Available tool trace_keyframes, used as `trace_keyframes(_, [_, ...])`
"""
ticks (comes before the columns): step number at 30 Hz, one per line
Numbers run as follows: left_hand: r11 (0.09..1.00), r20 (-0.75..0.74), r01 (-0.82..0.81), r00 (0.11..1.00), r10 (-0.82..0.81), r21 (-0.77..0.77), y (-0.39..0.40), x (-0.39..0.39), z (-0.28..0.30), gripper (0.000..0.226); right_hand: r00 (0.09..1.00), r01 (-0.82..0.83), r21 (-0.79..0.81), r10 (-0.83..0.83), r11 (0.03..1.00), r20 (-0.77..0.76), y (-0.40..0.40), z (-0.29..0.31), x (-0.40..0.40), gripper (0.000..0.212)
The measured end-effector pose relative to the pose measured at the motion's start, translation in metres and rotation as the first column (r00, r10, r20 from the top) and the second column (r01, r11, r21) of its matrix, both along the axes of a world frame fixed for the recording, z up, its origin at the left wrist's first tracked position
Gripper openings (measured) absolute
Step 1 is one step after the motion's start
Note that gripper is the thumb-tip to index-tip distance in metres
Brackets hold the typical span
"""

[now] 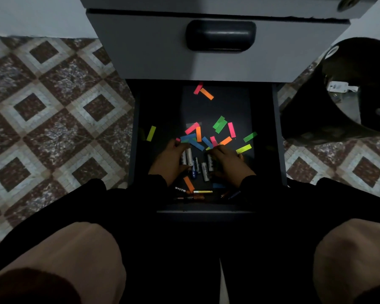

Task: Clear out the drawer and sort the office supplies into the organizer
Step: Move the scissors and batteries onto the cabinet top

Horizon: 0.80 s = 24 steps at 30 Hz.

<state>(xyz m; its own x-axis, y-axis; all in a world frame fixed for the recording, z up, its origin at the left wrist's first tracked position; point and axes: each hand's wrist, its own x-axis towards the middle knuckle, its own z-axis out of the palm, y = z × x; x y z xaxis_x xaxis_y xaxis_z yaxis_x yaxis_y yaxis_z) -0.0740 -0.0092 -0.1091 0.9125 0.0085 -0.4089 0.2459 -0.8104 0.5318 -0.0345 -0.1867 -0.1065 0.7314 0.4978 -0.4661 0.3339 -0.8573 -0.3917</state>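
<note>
Two white AA batteries (186,157) are being gripped by the left hand (170,160) near the open drawer's (280,137) front edge; another white battery (210,160) is being clasped by the right hand (229,162); labels are unreadable.

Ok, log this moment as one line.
left hand: grips white cylindrical batteries | right hand: grip on white battery | open dark drawer: neon paper strips scattered

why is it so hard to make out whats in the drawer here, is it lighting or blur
Mostly lighting: the head view is dim, so the open dark drawer swallows the silver batteries held by the left hand and right hand; only the neon paper strips stand out. Wide-angle distortion bends the patterned floor tiles at the edges.
</note>
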Motion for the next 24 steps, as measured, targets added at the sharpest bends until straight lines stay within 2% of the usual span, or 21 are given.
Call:
trace_keyframes(4, [0.999,-0.007,-0.03,1.0,0.03,-0.036,-0.001,0.0,-0.001,0.066,0.998,-0.045,0.006,0.046,0.999,-0.053,-0.001,0.004,-0.005,0.076])
trace_keyframes(9, [0.991,-0.009,-0.086,0.996,0.085,-0.098,-0.002,0.0,-0.003,0.068,0.995,-0.059,0.02,0.061,0.998,-0.085,0.006,0.002,-0.01,0.076])
trace_keyframes(14, [0.994,-0.005,-0.07,0.998,0.07,-0.089,-0.001,0.0,-0.004,0.067,0.997,-0.07,0.007,0.071,0.997,-0.031,0.007,-0.003,-0.012,0.07])
trace_keyframes(19, [0.997,0.003,-0.048,0.999,0.049,-0.053,-0.001,0.0,-0.002,0.066,0.983,-0.154,-0.06,0.159,0.986,0.096,0.005,-0.008,-0.01,0.066])
trace_keyframes(24, [1.0,0.034,-0.018,0.999,0.017,0.009,0.0,-0.001,-0.001,0.066,0.962,-0.233,-0.105,0.244,0.967,0.12,0.005,-0.008,-0.005,0.064])
